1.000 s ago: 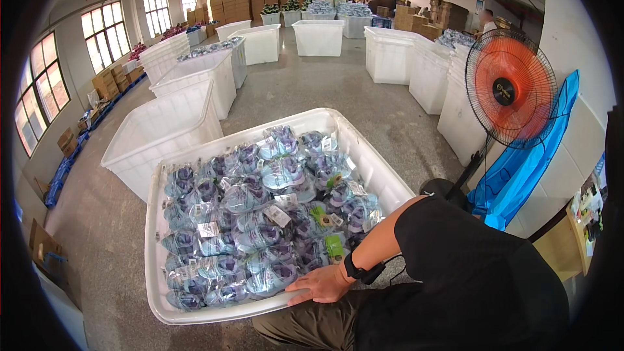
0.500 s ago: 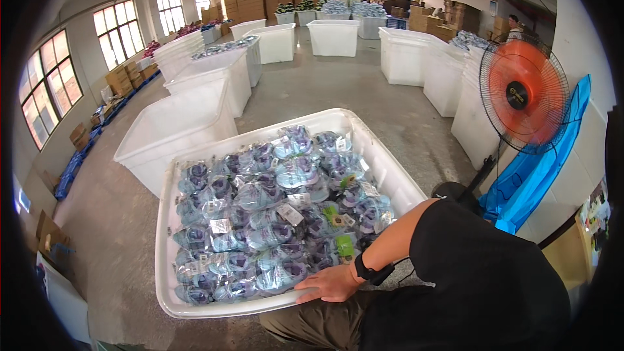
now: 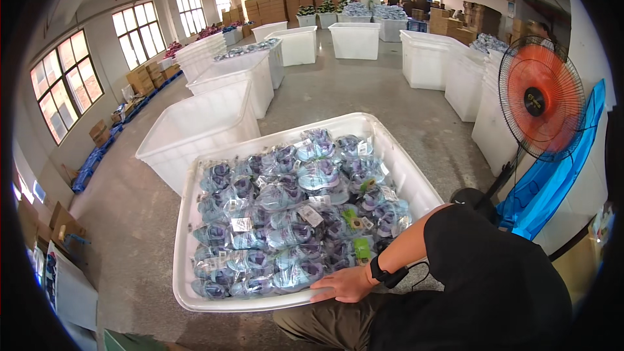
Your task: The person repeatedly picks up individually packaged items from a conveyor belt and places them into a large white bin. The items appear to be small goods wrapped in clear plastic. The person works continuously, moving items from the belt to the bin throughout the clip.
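A large white plastic bin [image 3: 390, 143] stands right in front of me, loaded with several rows of light blue and purple shoes [image 3: 283, 198] in clear plastic bags. White labels show on some bags, and a few green tags lie toward the right side. My right hand [image 3: 349, 284], with a black watch on the wrist, is closed over the near rim of this bin, its fingers reaching inward beside the closest shoes. No part of my left hand appears in the head view.
Beyond the loaded bin's far left corner stands another white bin [image 3: 195, 120], with more behind it. A red-and-black fan [image 3: 534, 101] and a blue plastic sheet [image 3: 552, 185] are at the right. White bins [image 3: 461, 88] line the right side. Cardboard boxes [image 3: 140, 80] run beneath the left windows.
The whole scene has shifted a little to the right in view. My right hand keeps the same place on the bin's rim, and the shoes lie as before.
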A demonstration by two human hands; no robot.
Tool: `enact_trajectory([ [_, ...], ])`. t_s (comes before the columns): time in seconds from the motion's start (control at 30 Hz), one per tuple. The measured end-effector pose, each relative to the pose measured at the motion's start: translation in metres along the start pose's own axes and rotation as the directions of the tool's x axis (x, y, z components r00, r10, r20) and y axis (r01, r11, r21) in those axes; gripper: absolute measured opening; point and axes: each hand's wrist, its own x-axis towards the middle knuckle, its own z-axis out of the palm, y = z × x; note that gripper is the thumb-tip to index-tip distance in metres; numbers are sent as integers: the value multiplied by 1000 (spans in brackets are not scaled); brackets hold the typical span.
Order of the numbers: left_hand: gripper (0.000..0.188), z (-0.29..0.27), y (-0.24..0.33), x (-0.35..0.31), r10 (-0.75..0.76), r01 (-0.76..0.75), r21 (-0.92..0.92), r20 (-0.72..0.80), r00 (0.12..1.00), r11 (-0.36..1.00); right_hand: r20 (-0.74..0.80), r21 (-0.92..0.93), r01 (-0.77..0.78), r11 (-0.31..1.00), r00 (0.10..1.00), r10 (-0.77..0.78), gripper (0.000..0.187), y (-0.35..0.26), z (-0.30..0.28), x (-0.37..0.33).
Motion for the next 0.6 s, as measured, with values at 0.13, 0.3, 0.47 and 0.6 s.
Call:
enact_trajectory([
  [0.13, 39, -1, -3, 3, 8, -8, -29, -1, 1000, 1000, -30, -2, 5, 1000, 1000, -5, 79, -1, 0, 1],
  [0.3, 34, 14, 7, -7, 22, -24, -45, -46, 999, 999, -6, 4, -4, 1000, 1000, 4, 80, -3, -3, 0],
  [0.47, 33, 35, 15, -12, 34, -37, -26, -129, 991, 999, 21, 102, -34, 994, 999, 33, 76, -6, -13, 0],
  [0.6, 23, 33, -3, 10, 130, -130, 10, -148, 980, 991, -73, 89, 4, 996, 997, 2, 71, -11, -23, 2],
])
